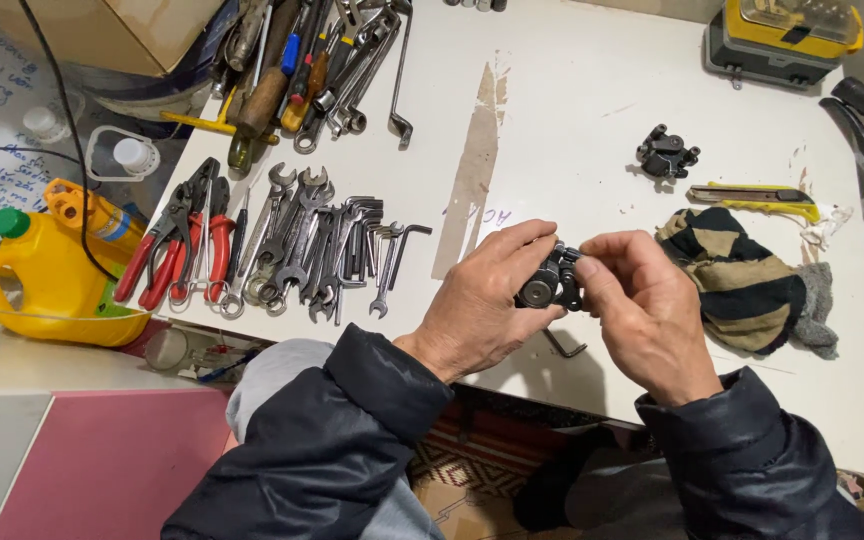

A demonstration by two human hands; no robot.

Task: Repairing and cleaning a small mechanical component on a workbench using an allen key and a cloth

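Your dark sleeves (pixel 352 440) fill the near edge, forearms angled in so both hands meet over the front of the white tabletop (pixel 572 130). Your left hand (pixel 482 300) cups a small black metal part (pixel 549 283) from below and behind, fingers wrapped around it, thumb along the top; that grip looks meant to steady it. Your right hand (pixel 647 305) comes in from the other side, fingers (pixel 592 262) pinched narrowly on the part's right end, as if working a small fitting there; what they pinch is hidden. The part is held just above the tabletop, between both hands.

Right under it lies a bent hex key (pixel 564 347), within quick reach. Just beside your right hand sits a striped rag (pixel 742 275), close enough for wiping. Beyond that lie a yellow utility knife (pixel 752 195) and a second black part (pixel 666 155), set well apart from the one you hold. To the left, wrenches (pixel 297 240) and red-handled pliers (pixel 177 250) are fanned out side by side, so each can be picked out at a glance. Farther back, more tools (pixel 302 70) lie heaped, and a yellow jug (pixel 52 275) stands off the tabletop's left edge.
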